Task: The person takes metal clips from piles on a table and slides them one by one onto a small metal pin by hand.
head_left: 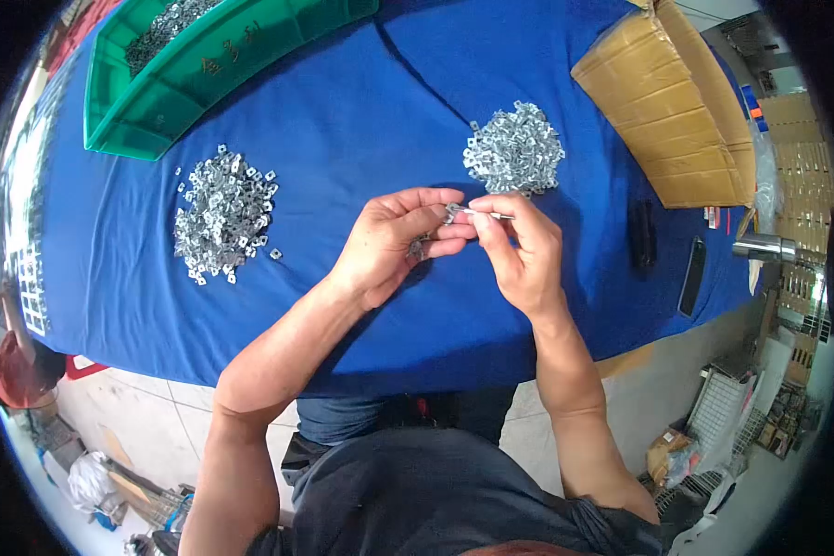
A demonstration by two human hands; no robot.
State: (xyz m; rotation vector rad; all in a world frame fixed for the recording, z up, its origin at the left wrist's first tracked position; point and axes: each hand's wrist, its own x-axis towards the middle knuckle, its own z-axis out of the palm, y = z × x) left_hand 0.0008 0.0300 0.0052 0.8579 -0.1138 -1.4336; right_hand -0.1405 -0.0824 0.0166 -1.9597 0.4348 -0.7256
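My left hand [391, 239] is closed, with a small metal clip [451, 214] pinched between thumb and forefinger. More of these clips [419, 248] show under its curled fingers. My right hand [525, 248] grips a thin, light-coloured metal rod [491, 215] between thumb and fingers. The rod's left end meets the clip; whether it passes through a hole is too small to tell. A pile of small metal clips [221, 215] lies to the left of my hands. A second pile of clips [514, 146] lies just beyond my right hand.
A green bin [148, 139] holding dark metal parts stands at the far left of the blue cloth [361, 120]. At the right are a cardboard box [667, 111], a black phone-like object [691, 276] and a metal tube [764, 247]. The table's front edge runs below my forearms.
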